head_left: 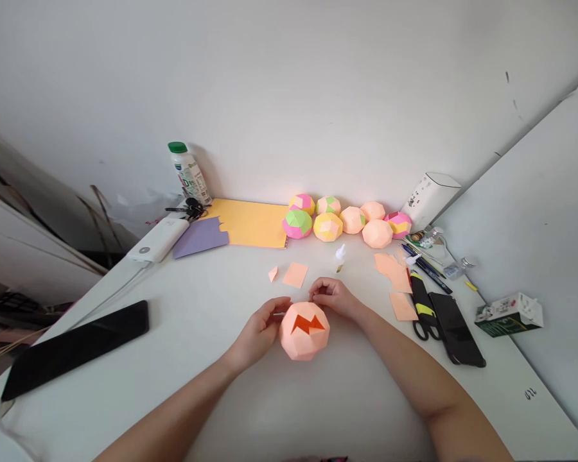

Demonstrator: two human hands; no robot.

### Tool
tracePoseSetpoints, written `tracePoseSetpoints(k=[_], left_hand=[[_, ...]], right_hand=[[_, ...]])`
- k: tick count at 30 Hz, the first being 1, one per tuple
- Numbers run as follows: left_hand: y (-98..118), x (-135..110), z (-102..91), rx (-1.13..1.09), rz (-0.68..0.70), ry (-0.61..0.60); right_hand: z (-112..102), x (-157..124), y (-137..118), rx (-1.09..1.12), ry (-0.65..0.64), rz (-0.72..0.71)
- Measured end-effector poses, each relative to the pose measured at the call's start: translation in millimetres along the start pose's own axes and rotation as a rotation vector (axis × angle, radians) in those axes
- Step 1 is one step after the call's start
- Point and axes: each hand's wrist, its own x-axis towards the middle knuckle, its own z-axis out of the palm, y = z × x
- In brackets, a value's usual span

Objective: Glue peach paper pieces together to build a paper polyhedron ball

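Note:
A peach faceted paper ball (304, 346) is low in the middle of the view, with a jagged opening in its upper side showing an orange inside. My left hand (260, 327) is closed at the ball's left side, thumb and fingers against it, the fingertips partly hidden. Behind the ball's upper right, my right hand (334, 298) has its fingers curled in a pinch; what they hold, if anything, I cannot make out. Just beyond the hands lie a peach paper square (295, 274), a small folded peach piece (273, 274) and a small white-tipped glue bottle (340, 253).
Several finished paper balls (328, 227) line the wall. Yellow card (255, 224), purple card (200, 239), a white power bank (158, 240) and a bottle (190, 170) stand left. Scissors (426, 328), a phone (457, 330), pens and peach scraps (403, 307) lie right.

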Motion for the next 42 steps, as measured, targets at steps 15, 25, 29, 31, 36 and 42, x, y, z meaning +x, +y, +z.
tracePoseSetpoints(k=[15, 25, 29, 31, 36, 42], left_hand=[[-30, 40, -31.4, 0.574, 0.392, 0.370], [-50, 56, -36.8, 0.924, 0.482, 0.257], [-52, 56, -37.2, 0.970, 0.524, 0.282], [-53, 55, -36.4, 0.986, 0.545, 0.283], [-53, 50, -30.0, 1.011, 0.596, 0.249], [-52, 45, -26.0, 1.010, 0.629, 0.217]], right_hand=[[0, 0, -2, -0.004, 0.001, 0.034], [2, -2, -7, -0.068, 0.013, 0.026], [1, -2, -3, -0.130, 0.047, -0.004], [1, -2, 0, -0.182, 0.071, -0.029], [4, 5, 3, -0.382, 0.249, -0.172], [-1, 18, 1, -0.646, 0.288, -0.227]])
